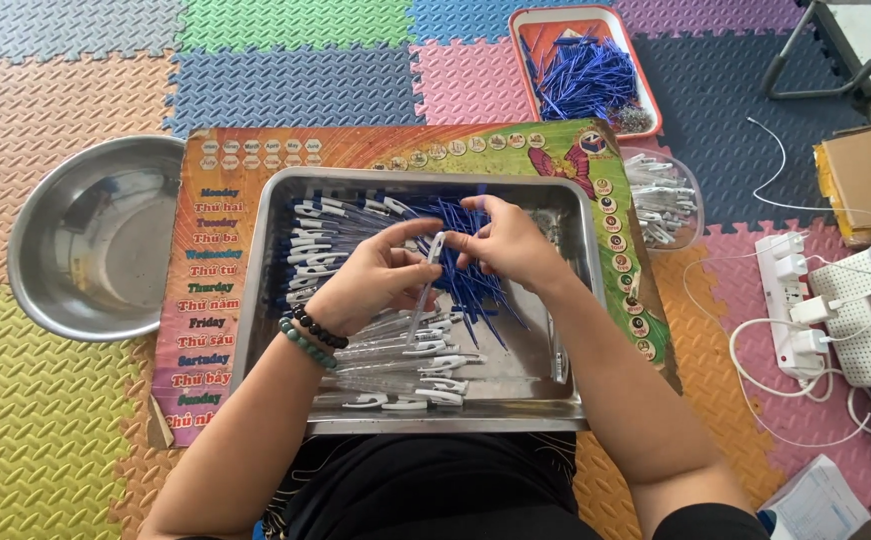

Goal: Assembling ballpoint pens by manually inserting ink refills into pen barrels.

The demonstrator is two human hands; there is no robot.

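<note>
My left hand (371, 282) and my right hand (508, 243) meet over a steel tray (568, 410), both pinching one clear pen barrel with a white clip (429, 280) that hangs tilted between them. Under the hands lies a heap of blue pen refills (476, 290). Clear pen barrels with white clips (406, 372) lie in rows along the tray's left and front. Bead bracelets sit on my left wrist.
The tray rests on a colourful printed board (211, 300) over foam floor mats. An empty steel bowl (96, 240) stands left. A pink tray of blue refills (586, 75) and a clear tub of pens (666, 200) are behind right. A power strip (791, 300) with cables lies right.
</note>
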